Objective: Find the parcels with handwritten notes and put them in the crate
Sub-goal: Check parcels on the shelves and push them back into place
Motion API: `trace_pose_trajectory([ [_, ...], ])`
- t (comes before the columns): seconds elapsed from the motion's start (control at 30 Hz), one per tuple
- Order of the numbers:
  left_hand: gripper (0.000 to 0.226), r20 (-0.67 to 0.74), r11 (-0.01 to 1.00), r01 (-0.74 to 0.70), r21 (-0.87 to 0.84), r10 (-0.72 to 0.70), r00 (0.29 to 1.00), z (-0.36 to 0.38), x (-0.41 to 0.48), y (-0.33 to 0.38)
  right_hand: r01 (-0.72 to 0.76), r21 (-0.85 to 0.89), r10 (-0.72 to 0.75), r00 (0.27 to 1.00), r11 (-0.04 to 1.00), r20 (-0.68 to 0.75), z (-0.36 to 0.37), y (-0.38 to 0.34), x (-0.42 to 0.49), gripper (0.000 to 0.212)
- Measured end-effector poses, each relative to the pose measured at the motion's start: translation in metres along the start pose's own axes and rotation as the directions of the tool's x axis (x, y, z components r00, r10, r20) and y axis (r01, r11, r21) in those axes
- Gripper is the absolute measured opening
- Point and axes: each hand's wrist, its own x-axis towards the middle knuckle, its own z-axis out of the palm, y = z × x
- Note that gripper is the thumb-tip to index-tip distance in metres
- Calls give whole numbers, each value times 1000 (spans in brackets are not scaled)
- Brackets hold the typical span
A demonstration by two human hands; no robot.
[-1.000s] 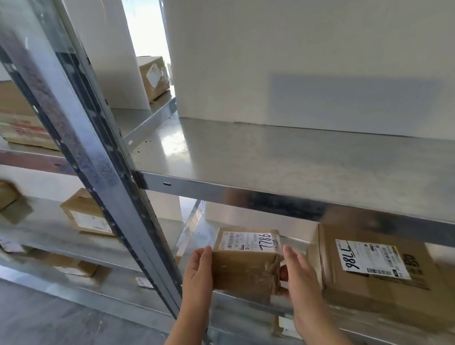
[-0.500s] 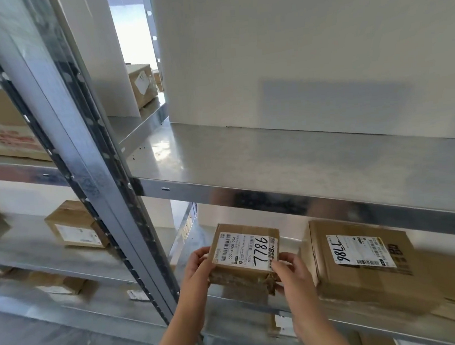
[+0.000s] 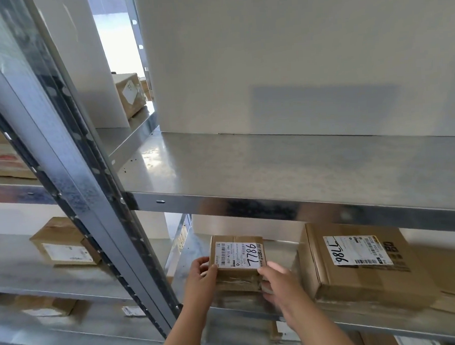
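A small cardboard parcel (image 3: 237, 256) with a white label and handwritten "7786" sits on the lower metal shelf (image 3: 254, 310). My left hand (image 3: 201, 278) grips its left side and my right hand (image 3: 278, 280) grips its right front corner. A larger cardboard parcel (image 3: 357, 260) with a handwritten "7786" on its label lies just to the right on the same shelf. No crate is in view.
A bare metal shelf (image 3: 273, 170) hangs right above my hands. A slanted steel upright (image 3: 70, 167) stands to the left. Beyond it lie a labelled box (image 3: 64, 245), a flat parcel (image 3: 43, 308) and a far box (image 3: 130, 94). A white wall backs the shelves.
The small parcel has been tipped so its label faces up, and it sits a little further back between my hands. The view shifted slightly.
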Motion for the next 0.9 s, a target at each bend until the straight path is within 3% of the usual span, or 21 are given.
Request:
trace_pose_trajectory([
  [0.07,38,2,999,15,31,-15,1000,0,2,-3,-7,18,7,1000,1000,6,3,0,-2,24],
  [0.17,53,-35,997,15,75,-12,999,0,-8,2,5,46,-3,998,999,-58,7,2,-6,54],
  [0.33,54,-178,935,-223,275,278,944,7,-29,27,182,37,-169,957,983,-237,-2,-4,-27,54],
  [0.43,53,-73,894,-425,144,438,896,26,-33,36,267,76,-229,917,961,-325,-18,-11,-42,50],
  [0.53,44,48,863,-505,18,504,862,50,-48,53,339,104,-274,878,935,-392,-41,-19,-59,46],
  [0.7,40,210,870,-475,-130,492,845,93,-67,67,398,78,-319,823,914,-470,-91,-24,-78,39],
  [0.9,39,139,902,-411,-131,427,893,153,-76,70,454,87,-356,789,887,-501,-175,-20,-81,39],
])
